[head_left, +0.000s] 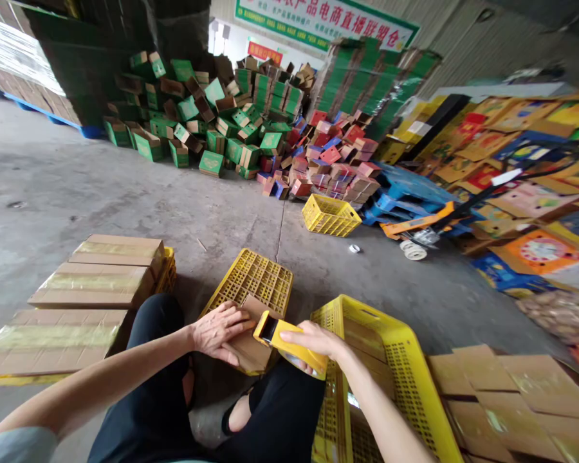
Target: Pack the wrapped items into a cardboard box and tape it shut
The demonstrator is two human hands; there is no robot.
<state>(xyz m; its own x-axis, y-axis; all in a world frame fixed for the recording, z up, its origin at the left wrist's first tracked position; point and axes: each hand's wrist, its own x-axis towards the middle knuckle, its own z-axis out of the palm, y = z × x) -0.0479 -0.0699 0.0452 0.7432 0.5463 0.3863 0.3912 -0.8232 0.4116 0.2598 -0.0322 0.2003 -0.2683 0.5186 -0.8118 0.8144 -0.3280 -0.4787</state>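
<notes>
My left hand (219, 330) lies on a folded brown cardboard box (249, 347) resting on an upturned yellow crate (253, 278) between my knees, fingers pressing its flap down. My right hand (313, 341) is wrapped round a yellow tape dispenser (282, 335) whose head touches the box right beside my left fingers.
Taped flat cartons (94, 280) are stacked at my left. A yellow crate (390, 360) stands at my right with flat cardboard (516, 399) beyond it. Farther off lie another yellow crate (330, 215), piles of green boxes (207, 122) and red boxes (332, 161), and a pallet jack (424, 225).
</notes>
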